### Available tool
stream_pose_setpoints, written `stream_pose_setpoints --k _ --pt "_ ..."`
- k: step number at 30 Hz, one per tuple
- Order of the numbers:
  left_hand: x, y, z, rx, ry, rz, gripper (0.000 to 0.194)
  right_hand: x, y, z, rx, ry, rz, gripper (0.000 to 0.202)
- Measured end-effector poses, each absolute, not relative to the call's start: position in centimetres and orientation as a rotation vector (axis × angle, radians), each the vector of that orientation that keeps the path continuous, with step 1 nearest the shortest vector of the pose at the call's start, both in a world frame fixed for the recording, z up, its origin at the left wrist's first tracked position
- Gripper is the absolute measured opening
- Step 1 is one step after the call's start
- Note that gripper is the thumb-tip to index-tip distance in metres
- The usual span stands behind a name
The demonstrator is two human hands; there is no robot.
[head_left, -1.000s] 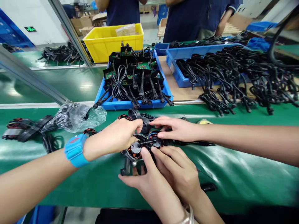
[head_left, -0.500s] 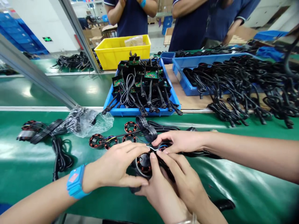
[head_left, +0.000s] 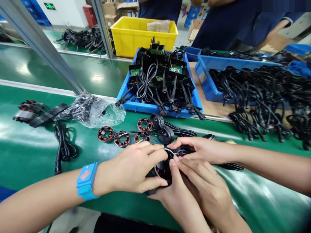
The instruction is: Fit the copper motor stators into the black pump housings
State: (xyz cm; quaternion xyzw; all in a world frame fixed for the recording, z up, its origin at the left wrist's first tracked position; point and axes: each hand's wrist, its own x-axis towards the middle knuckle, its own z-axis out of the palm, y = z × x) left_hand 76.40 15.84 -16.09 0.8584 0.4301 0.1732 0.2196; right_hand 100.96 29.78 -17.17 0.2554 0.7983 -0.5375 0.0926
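Note:
My left hand (head_left: 131, 165), with a blue wrist strap (head_left: 87, 181), reaches in from the left. Its thumb and fingers curl around a dark round motor housing (head_left: 160, 170) with copper windings inside. From the right comes my right hand (head_left: 209, 150), index finger and thumb closed about a small stator (head_left: 182, 151) with blue wires. A thin white wire (head_left: 171, 151) runs between the two parts. Between my arms, another person's left hand (head_left: 167, 195) and right hand (head_left: 211, 187) grip the same parts. Overlapping fingers hide much of the housing.
Several stator rings (head_left: 122, 139) and black round caps (head_left: 162, 127) lie just beyond the hands. A blue tray (head_left: 139, 107) holds circuit-board boxes. Cabled parts overflow a blue bin (head_left: 206, 77). A plastic bag (head_left: 107, 116) and coiled cable (head_left: 63, 142) lie left. People stand behind a yellow crate (head_left: 143, 34).
The camera view has shifted and tilted, so the scene sits differently in the picture. All hands keep their grip at the same parts; the housing seems turned a little.

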Motion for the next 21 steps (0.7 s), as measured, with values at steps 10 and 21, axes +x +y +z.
stream_pose_setpoints --k 10,21 --pt "76.5 15.3 -16.8 2.396 1.213 0.584 0.042 101.4 29.7 -16.0 0.664 2.515 -1.482 0.034" --pt "76.6 14.2 -17.8 2.229 1.306 0.706 0.057 104.5 23.6 -16.9 1.259 2.952 -1.353 0.042"
